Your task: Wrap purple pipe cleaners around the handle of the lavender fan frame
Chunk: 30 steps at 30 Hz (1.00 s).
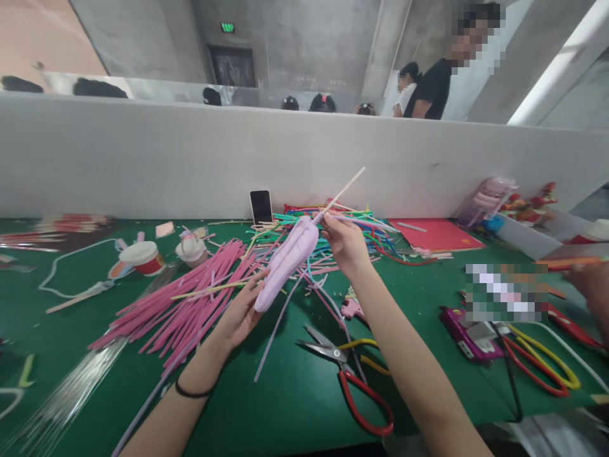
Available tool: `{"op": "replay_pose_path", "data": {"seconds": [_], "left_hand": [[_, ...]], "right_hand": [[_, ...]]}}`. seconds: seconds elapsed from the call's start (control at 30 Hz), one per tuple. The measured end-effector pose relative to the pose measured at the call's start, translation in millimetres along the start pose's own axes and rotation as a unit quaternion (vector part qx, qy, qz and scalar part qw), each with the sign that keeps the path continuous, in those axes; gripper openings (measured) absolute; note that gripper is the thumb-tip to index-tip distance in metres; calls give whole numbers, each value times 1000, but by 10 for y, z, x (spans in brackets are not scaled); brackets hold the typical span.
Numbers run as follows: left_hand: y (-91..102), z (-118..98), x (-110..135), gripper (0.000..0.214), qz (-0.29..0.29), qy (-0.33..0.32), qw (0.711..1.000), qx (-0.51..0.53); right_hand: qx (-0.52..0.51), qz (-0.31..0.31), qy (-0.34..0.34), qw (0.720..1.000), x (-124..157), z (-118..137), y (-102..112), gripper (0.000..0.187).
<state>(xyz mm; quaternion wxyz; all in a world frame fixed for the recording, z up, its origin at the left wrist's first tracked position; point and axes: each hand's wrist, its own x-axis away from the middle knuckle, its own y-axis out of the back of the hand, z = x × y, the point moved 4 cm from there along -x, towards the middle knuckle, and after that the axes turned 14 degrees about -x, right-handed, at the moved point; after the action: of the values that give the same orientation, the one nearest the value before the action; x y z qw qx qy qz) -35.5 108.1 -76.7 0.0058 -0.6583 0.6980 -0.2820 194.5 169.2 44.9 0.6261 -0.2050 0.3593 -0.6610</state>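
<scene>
A long, puffy lavender pipe-cleaner piece [289, 259] is held slantwise over the table, with thin lavender pipe cleaners trailing from its upper end. My left hand [239, 315] is closed around its lower end, fingers beneath it. My right hand [347, 244] pinches the narrow upper end, where a pale thin stick [351, 183] points up and to the right. Below my right forearm, scissors [337, 354] with red and yellow handles lie with their blades a little apart. A pink glue gun [352, 309] is partly hidden behind that arm.
Pink pipe cleaners [190, 298] are heaped at left, with multicoloured ones [375, 238] behind my hands. A phone [261, 207] leans on the white partition [190, 152]. Paper cups [143, 257], a red folder [435, 235] and a purple box [469, 336] also stand around. Another person's hand [592, 285] is at right.
</scene>
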Motion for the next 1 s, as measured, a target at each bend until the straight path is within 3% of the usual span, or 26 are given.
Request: {"op": "replay_pose_path", "data": {"seconds": [0.23,0.5,0.67,0.73,0.8,1.0], "left_hand": [[9,27,9,21,-26,-7,999,42],[-31,8,-24,8,-29,-51,998,32],[-72,-27,4,28,-48,-88,995,18],[-68,-26,21,21,-71,-108,991,28],[-56,-17,32,13,-86,-102,990,45],[-31,-50,50,25,-63,-68,994,58]], "right_hand": [[10,-13,36,999,-18,46,-15,23],[55,35,86,994,73,101,-56,23],[74,40,94,992,82,45,-74,27],[75,42,92,992,74,39,-76,29],[81,51,91,991,65,55,-76,29],[72,63,93,991,36,144,-40,27]]}}
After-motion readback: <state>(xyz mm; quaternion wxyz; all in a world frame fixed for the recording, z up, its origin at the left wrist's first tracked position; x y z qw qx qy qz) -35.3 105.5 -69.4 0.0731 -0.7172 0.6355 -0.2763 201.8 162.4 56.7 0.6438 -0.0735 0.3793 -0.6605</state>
